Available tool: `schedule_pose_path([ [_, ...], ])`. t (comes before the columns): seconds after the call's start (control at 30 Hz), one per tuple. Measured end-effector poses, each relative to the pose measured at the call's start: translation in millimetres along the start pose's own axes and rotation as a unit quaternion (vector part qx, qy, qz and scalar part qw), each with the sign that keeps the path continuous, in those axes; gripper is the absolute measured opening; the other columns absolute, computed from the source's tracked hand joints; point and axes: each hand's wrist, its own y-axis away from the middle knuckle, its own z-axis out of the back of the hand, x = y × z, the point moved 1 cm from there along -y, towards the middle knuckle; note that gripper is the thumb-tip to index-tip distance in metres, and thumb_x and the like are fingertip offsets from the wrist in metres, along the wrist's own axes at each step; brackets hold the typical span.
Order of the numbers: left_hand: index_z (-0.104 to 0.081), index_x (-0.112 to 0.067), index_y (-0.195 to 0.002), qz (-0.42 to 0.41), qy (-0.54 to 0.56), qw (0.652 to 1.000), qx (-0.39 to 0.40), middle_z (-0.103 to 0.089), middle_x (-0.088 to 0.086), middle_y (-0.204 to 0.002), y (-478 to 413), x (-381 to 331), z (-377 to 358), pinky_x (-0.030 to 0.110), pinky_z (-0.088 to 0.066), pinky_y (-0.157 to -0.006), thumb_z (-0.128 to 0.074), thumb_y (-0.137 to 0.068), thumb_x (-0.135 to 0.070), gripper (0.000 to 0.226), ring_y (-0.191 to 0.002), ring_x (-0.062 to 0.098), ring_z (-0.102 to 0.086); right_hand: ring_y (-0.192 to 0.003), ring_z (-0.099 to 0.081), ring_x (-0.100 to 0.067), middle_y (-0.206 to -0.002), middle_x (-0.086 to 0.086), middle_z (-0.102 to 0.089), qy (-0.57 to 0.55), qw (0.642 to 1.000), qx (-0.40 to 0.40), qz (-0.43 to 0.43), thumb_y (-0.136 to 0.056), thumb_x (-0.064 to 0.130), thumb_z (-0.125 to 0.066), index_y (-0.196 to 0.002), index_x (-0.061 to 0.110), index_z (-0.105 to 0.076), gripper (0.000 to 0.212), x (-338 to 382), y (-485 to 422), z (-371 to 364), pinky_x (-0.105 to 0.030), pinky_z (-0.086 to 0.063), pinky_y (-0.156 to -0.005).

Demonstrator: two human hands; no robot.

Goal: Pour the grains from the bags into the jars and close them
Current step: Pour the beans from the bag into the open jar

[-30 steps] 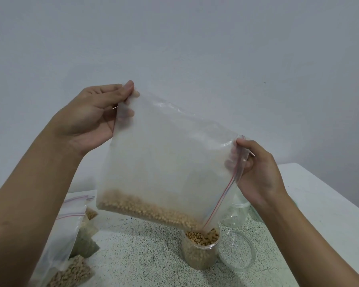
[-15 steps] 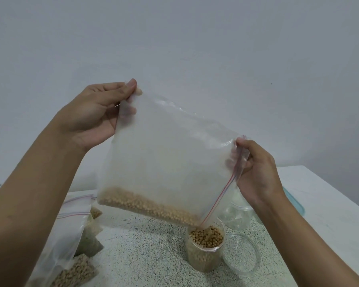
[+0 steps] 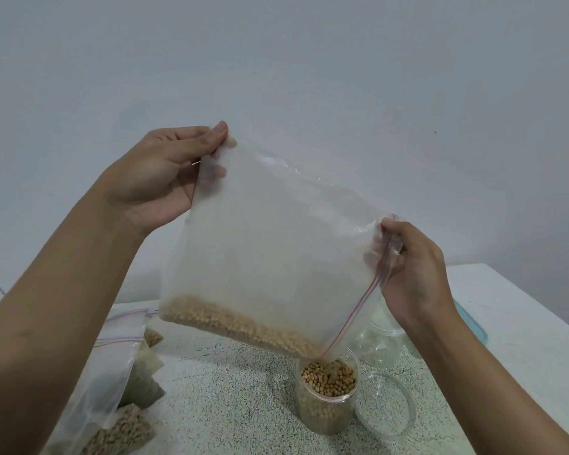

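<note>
Two bare hands hold one clear zip bag (image 3: 270,238) up over the desk (image 3: 526,326). The left grip (image 3: 165,178), the higher of the two, pinches a corner of the bag's closed end between thumb and fingers. The right grip (image 3: 411,267), lower and off to the right, pinches the upper corner of the zip mouth, fingers curled round the plastic.

Between the grips the bag hangs tipped on a slant. Its top edge runs downhill from the left grip to the right grip. The zip strip (image 3: 353,315), marked by red and blue lines, runs from the right grip down and leftward to the bag's lowest corner, which points down. Tan round grains (image 3: 237,326) lie in a narrow band along the bag's lower edge, sloping toward that corner, below and left of the right grip.

Under that corner, below the right grip, a clear jar (image 3: 326,412) stands upright with its mouth open, filled nearly to the rim with the same grains. Whether the bag touches the rim I cannot tell. Just right of the jar a clear round lid (image 3: 386,408) lies flat on a speckled mat (image 3: 227,405).

Well below the left grip, other zip bags (image 3: 112,372) lie with tan and greenish grains. Behind the right wrist stands a second clear jar (image 3: 380,348). Farther right is a teal-edged thing (image 3: 472,323), too hidden to name. A pale wall (image 3: 309,77) rises beyond.
</note>
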Motion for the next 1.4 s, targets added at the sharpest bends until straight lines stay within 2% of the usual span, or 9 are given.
schedule_pose_path([
  [0.23, -0.078, -0.018, -0.081, 0.001, -0.002, 1.000, 0.006, -0.063, 0.000, -0.088, -2.9, 1.3, -2.0, 0.037, -0.046, -0.102, -0.075, -0.080, -0.036, 0.019, -0.087, 0.018, -0.057, -0.067, -0.061, -0.005, -0.069, 0.007, -0.061, 0.007, 1.000, -0.003, -0.001, -0.095, 0.008, -0.063, -0.061, 0.021, -0.071, 0.037, 1.0, -2.2, 3.4, -0.023, -0.046, -0.060],
  [0.37, -0.078, -0.017, -0.084, 0.002, 0.000, 1.000, 0.010, -0.058, 0.003, -0.093, -4.1, 0.8, -4.4, 0.041, -0.042, -0.108, -0.078, -0.077, -0.038, 0.022, -0.095, 0.023, -0.053, -0.066, -0.061, -0.005, -0.070, 0.007, -0.061, 0.003, 1.000, -0.006, -0.002, -0.094, 0.008, -0.063, -0.065, 0.022, -0.070, 0.033, 3.4, -3.4, 5.0, -0.023, -0.046, -0.060],
  [0.5, -0.078, -0.018, -0.082, -0.001, -0.010, 1.000, 0.010, -0.060, -0.001, -0.086, -4.6, 0.9, -7.6, 0.036, -0.047, -0.095, -0.075, -0.081, -0.037, 0.019, -0.083, 0.017, -0.057, -0.066, -0.060, -0.006, -0.070, 0.006, -0.060, 0.008, 1.000, 0.000, -0.005, -0.095, 0.007, -0.062, -0.064, 0.022, -0.070, 0.035, 5.1, -3.4, 7.5, -0.021, -0.048, -0.054],
  [0.7, -0.079, -0.019, -0.075, -0.004, -0.014, 1.000, 0.005, -0.061, -0.004, -0.078, -2.2, 0.7, -14.0, 0.022, -0.053, -0.071, -0.071, -0.083, -0.033, 0.019, -0.066, 0.011, -0.060, -0.068, -0.061, -0.005, -0.071, 0.007, -0.061, 0.013, 1.000, 0.004, -0.001, -0.095, 0.008, -0.062, -0.062, 0.022, -0.071, 0.037, 6.7, -0.7, 13.2, -0.021, -0.049, -0.058],
  [0.93, -0.079, -0.019, -0.072, -0.003, -0.005, 1.000, -0.001, -0.062, -0.004, -0.075, 3.7, -0.3, -16.4, 0.021, -0.055, -0.068, -0.070, -0.082, -0.033, 0.020, -0.064, 0.010, -0.059, -0.068, -0.062, -0.004, -0.072, 0.008, -0.062, 0.005, 1.000, 0.004, 0.004, -0.097, 0.010, -0.061, -0.063, 0.021, -0.072, 0.037, 7.4, 7.0, 13.7, -0.021, -0.050, -0.062],
  [1.13, -0.079, -0.019, -0.074, -0.005, 0.000, 1.000, 0.002, -0.062, -0.004, -0.077, 4.8, -2.6, -15.7, 0.022, -0.054, -0.070, -0.071, -0.081, -0.034, 0.019, -0.066, 0.011, -0.059, -0.067, -0.064, -0.003, -0.073, 0.008, -0.063, -0.027, 0.999, -0.014, 0.017, -0.096, 0.006, -0.062, -0.078, 0.015, -0.066, 0.020, 8.8, 11.8, 10.3, -0.017, -0.054, -0.060],
  [1.4, -0.079, -0.019, -0.074, -0.001, -0.003, 1.000, -0.001, -0.060, -0.004, -0.079, 6.8, -4.6, -15.6, 0.021, -0.053, -0.069, -0.070, -0.082, -0.034, 0.019, -0.064, 0.010, -0.059, -0.067, -0.065, -0.003, -0.074, 0.008, -0.064, -0.028, 0.999, -0.027, 0.015, -0.094, 0.005, -0.064, -0.073, 0.016, -0.070, 0.025, 10.1, 13.9, 7.2, -0.017, -0.054, -0.059],
])
